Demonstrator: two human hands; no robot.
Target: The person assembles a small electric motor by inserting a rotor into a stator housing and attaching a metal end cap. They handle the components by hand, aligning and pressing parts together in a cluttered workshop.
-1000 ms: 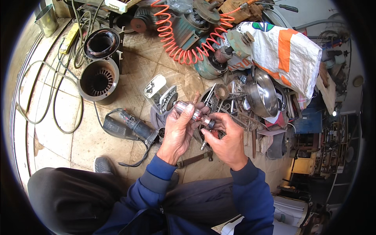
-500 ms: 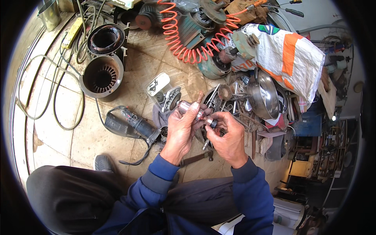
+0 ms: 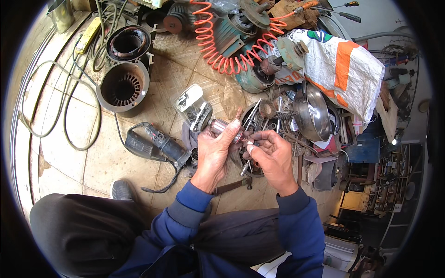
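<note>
My left hand (image 3: 214,150) is closed around a small motor armature (image 3: 219,125), with its copper and steel body showing above the fingers. A dark toothed or finned part (image 3: 201,117) sits at the armature's far left end. My right hand (image 3: 274,160) has its thumb and fingers closed at the other end of the armature, whose tip they mostly hide. Left of my hands lies a dark power tool body (image 3: 162,143) with its cord. A hammer (image 3: 234,185) rests on the floor just below them.
Two motor housings (image 3: 124,88) stand at the left, beside loose cables and a yellow power strip (image 3: 89,36). A clear plastic box (image 3: 191,98) holds small parts. A red coiled hose (image 3: 218,60), a metal pot (image 3: 313,113) and a white sack (image 3: 345,69) crowd the far and right sides.
My right hand's fingers have shifted on the armature's end and now cover the dark tip that showed before. My left hand keeps its hold, almost still.
</note>
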